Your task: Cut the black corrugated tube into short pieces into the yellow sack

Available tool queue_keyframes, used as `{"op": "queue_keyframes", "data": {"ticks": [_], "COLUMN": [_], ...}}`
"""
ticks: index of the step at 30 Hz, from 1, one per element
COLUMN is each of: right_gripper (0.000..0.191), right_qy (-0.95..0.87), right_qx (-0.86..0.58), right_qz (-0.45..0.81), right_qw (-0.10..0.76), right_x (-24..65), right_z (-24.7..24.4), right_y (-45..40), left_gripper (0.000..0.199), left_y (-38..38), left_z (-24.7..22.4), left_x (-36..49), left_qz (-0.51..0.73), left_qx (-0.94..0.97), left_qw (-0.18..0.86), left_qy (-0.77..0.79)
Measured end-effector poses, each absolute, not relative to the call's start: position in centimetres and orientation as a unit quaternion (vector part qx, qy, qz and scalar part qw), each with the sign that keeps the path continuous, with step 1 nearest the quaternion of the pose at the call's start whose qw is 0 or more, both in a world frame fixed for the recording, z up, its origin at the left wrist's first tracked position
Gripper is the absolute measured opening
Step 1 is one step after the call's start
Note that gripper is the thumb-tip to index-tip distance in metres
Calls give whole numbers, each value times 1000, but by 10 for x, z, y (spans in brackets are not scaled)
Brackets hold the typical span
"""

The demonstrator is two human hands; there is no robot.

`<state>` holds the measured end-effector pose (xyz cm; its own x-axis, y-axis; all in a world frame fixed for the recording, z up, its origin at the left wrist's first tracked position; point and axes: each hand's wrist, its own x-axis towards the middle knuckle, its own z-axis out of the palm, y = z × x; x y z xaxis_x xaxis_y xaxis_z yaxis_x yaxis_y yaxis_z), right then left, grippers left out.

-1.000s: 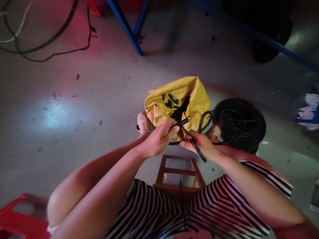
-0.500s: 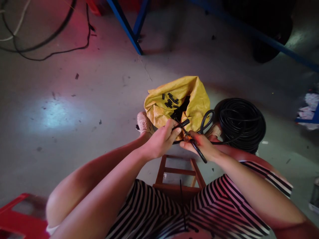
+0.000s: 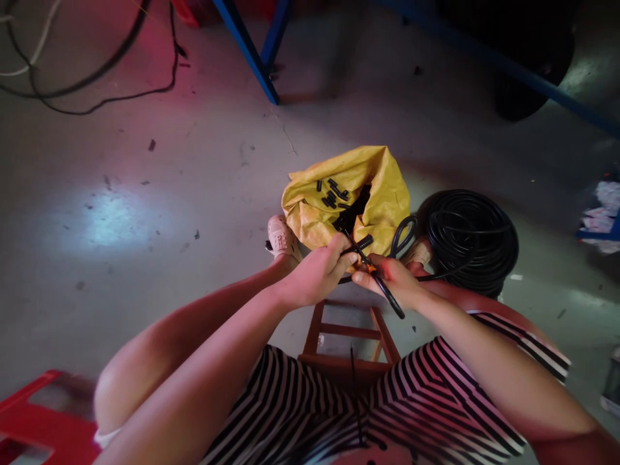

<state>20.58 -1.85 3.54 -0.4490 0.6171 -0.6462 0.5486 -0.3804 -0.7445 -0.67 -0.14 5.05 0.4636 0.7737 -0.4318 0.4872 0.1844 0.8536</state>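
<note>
Our left hand [image 3: 320, 272] has its grip clenched on the black tube [image 3: 364, 243], at the near edge of the yellow sack [image 3: 390, 200]; our right [image 3: 394, 281] clasps the cutters [image 3: 372, 268]. The tube looks light, springy, perhaps slick, best pinched just beside the tool.

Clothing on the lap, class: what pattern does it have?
The clothing has dark and pale stripes, clearest in the head view.
</note>
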Motion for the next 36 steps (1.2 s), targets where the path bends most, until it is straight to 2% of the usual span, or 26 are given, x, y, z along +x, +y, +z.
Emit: {"op": "queue_keyframes", "data": {"ticks": [16, 25, 31, 36], "right_gripper": [61, 47, 55, 45], "right_qy": [-569, -562, -519, -486], "right_qx": [-569, -541, -584, -587], "right_qz": [594, 626, 623, 631], "right_qw": [15, 13, 36, 141], "right_x": [203, 205, 205, 202], "right_z": [23, 27, 18, 28], "right_y": [-26, -19, -21, -13], "left_gripper": [18, 21, 19, 11], "left_y": [0, -7, -6, -12], "left_z": [31, 36, 33, 25], "left_x": [-16, -5, -5, -5], "left_qz": [139, 140, 148, 174], "left_qx": [601, 614, 610, 619], "left_qw": [598, 613, 625, 608], "left_qy": [511, 478, 464, 465]}}
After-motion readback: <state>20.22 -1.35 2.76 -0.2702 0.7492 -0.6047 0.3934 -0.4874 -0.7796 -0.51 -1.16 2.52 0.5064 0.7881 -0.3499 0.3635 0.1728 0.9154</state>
